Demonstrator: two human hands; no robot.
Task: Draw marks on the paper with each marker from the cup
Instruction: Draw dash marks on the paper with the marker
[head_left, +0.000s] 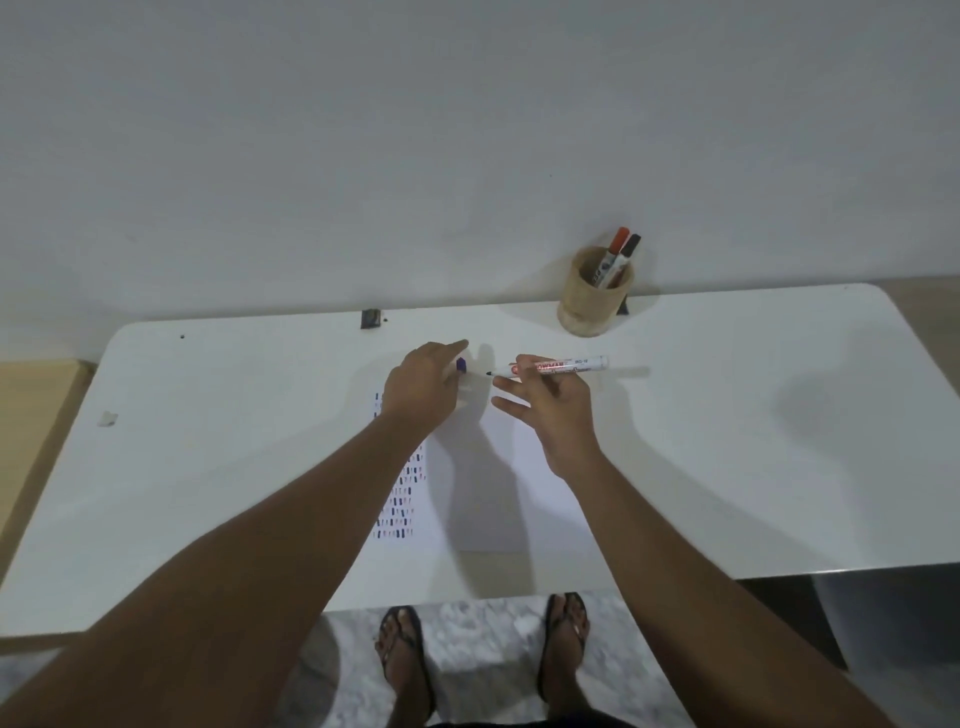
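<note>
My right hand (553, 405) pinches an uncapped white marker (563, 365) with red lettering, lying level above the far edge of the white paper (498, 499), tip pointing left. My left hand (423, 384) holds a blue cap (461, 365) just left of that tip, a small gap between them. The paper lies flat mid-table and carries several rows of short blue and red marks down its left side, partly hidden under my left forearm. A tan cup (592, 304) stands at the back, with a red-capped marker (617, 247) and a dark-capped marker (629, 248) in it.
The white table (753, 441) runs to a white wall behind. A small dark clip (370, 318) sits at the far edge. A scrap of tape (107, 419) lies at the left. My sandalled feet show on the marbled floor below the near edge.
</note>
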